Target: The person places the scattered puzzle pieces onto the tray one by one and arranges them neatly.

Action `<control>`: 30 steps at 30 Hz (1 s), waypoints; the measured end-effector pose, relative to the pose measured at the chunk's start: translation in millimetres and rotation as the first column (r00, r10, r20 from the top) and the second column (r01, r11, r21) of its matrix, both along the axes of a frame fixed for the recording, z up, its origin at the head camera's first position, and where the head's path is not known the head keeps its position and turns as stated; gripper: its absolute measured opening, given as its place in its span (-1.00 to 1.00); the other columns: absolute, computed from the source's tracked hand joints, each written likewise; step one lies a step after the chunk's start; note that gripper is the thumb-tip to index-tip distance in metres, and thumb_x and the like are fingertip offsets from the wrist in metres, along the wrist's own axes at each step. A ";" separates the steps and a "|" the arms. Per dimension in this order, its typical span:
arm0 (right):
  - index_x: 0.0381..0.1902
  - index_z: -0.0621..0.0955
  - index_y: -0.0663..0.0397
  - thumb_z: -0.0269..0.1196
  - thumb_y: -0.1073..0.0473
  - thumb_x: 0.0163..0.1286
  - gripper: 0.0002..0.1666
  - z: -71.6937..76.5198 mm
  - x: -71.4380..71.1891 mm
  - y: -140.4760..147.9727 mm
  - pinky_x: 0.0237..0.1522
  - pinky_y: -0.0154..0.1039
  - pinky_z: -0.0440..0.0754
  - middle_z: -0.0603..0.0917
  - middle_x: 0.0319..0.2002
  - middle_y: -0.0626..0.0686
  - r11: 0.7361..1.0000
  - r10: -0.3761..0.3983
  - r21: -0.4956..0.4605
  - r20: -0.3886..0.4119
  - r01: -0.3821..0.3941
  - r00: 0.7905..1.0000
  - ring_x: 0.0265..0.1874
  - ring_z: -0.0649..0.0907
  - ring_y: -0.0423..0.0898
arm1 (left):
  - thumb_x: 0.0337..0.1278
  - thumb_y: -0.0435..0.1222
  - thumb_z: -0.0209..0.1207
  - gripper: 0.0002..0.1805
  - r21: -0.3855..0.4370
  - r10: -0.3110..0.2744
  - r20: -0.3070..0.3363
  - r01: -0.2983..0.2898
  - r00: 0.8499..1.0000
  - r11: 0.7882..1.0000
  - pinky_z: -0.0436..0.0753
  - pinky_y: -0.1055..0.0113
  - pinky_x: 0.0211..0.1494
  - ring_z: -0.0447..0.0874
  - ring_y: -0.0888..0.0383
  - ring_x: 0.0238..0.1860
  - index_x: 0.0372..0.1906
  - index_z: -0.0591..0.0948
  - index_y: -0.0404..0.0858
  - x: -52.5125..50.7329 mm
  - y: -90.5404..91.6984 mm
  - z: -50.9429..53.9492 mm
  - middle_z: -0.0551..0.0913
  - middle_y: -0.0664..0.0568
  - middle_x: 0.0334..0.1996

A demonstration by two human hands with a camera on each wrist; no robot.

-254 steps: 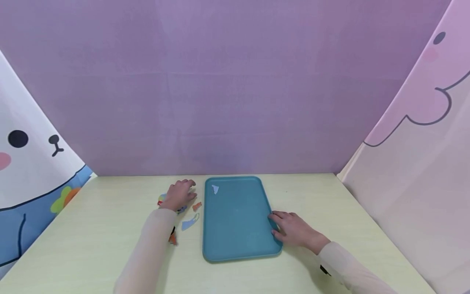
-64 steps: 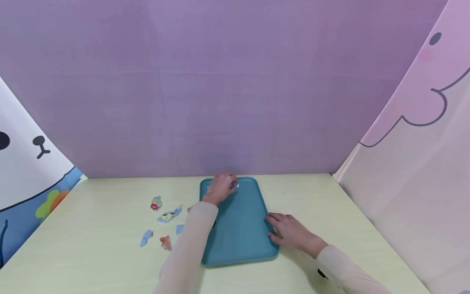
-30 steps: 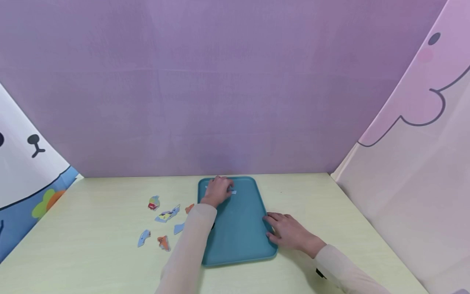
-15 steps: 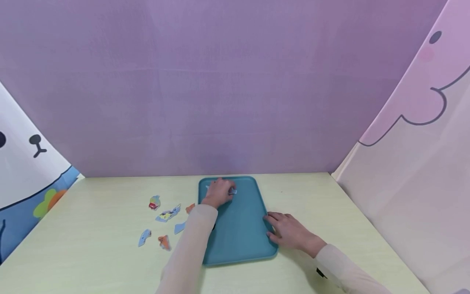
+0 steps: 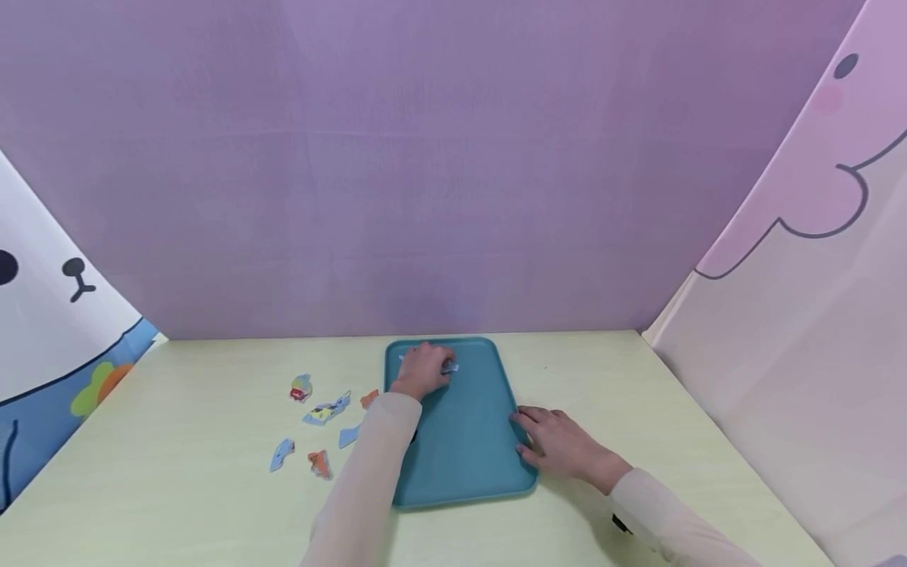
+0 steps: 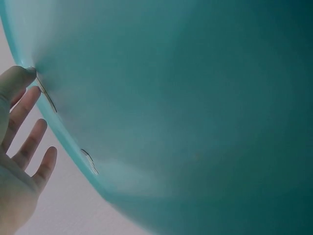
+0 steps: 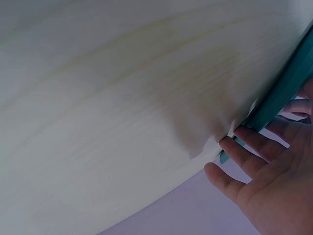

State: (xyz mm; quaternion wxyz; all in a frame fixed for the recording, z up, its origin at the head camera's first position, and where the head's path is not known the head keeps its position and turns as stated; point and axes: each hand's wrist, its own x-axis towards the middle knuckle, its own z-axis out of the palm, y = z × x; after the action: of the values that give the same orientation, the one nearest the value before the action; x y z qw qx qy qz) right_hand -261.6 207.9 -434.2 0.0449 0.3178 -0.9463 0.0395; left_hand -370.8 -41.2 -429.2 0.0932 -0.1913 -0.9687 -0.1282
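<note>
A blue-green tray (image 5: 468, 441) lies on the table. My left hand (image 5: 421, 370) is over its far end, thumb and index finger pinching a small pale-blue puzzle piece (image 5: 451, 368) on the tray surface. In the left wrist view the held piece (image 6: 46, 95) appears as a thin edge at the thumb tip, apart from a second puzzle piece (image 6: 89, 162) near the rim. The hand covers part of both pieces in the head view. My right hand (image 5: 563, 445) rests against the tray's right rim, its fingers fairly straight along the outside in the right wrist view.
Left of the tray lie several loose puzzle pieces: a red-and-green one (image 5: 301, 388), a yellow-and-blue one (image 5: 328, 409), two orange ones (image 5: 320, 464) and two blue ones (image 5: 282, 454). A purple cloth (image 5: 453, 173) hangs behind the table.
My left hand has gone from the loose pieces to the tray's far end, bringing a piece, and has since shifted only slightly there. My right hand stays at the rim.
</note>
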 end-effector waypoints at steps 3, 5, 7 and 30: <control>0.18 0.41 0.17 0.08 -0.07 0.31 -0.41 -2.3 -2.4 1.5 0.04 0.08 0.46 0.46 0.16 0.18 1.000 0.004 0.002 -0.010 -0.004 1.000 0.14 0.48 0.10 | 0.02 -0.24 0.25 -0.72 -0.006 0.007 0.002 -0.007 1.000 1.000 0.50 0.14 -0.07 0.51 0.11 -0.22 -0.09 0.63 -0.05 0.6 0.7 1.5 0.63 0.11 -0.31; 0.18 0.41 0.18 0.08 -0.07 0.32 -0.41 -1.5 -2.6 1.3 0.04 0.08 0.46 0.46 0.16 0.19 1.000 0.004 0.004 -0.010 -0.004 1.000 0.14 0.48 0.10 | 0.02 -0.23 0.25 -0.71 -0.008 0.011 0.003 -0.011 1.000 1.000 0.50 0.14 -0.05 0.51 0.11 -0.21 -0.08 0.62 -0.05 0.7 0.7 1.7 0.63 0.11 -0.30; 0.18 0.41 0.18 0.08 -0.07 0.32 -0.41 -1.1 -2.3 1.0 0.04 0.08 0.46 0.46 0.16 0.19 1.000 0.005 0.004 -0.010 -0.005 1.000 0.14 0.48 0.10 | 0.01 -0.23 0.25 -0.70 -0.008 0.013 0.007 -0.013 1.000 1.000 0.50 0.14 -0.04 0.51 0.11 -0.19 -0.07 0.62 -0.04 1.0 0.5 1.9 0.64 0.11 -0.28; 0.17 0.42 0.20 0.14 0.00 0.27 -0.42 3.4 1.7 -2.4 0.06 0.09 0.45 0.46 0.16 0.20 1.000 -0.008 0.010 0.010 0.008 1.000 0.14 0.48 0.11 | 0.00 -0.24 0.25 -0.67 -0.006 -0.020 0.010 0.020 1.000 1.000 0.57 0.18 -0.13 0.56 0.05 -0.13 -0.04 0.61 -0.08 0.4 -2.5 9.7 0.65 0.07 -0.14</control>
State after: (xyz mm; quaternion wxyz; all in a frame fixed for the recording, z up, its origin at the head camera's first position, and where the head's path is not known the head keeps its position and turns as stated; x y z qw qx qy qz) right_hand -259.9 205.5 -430.8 0.0386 0.3139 -0.9480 0.0361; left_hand -370.5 -43.8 -419.6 0.0866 -0.2007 -0.9675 -0.1270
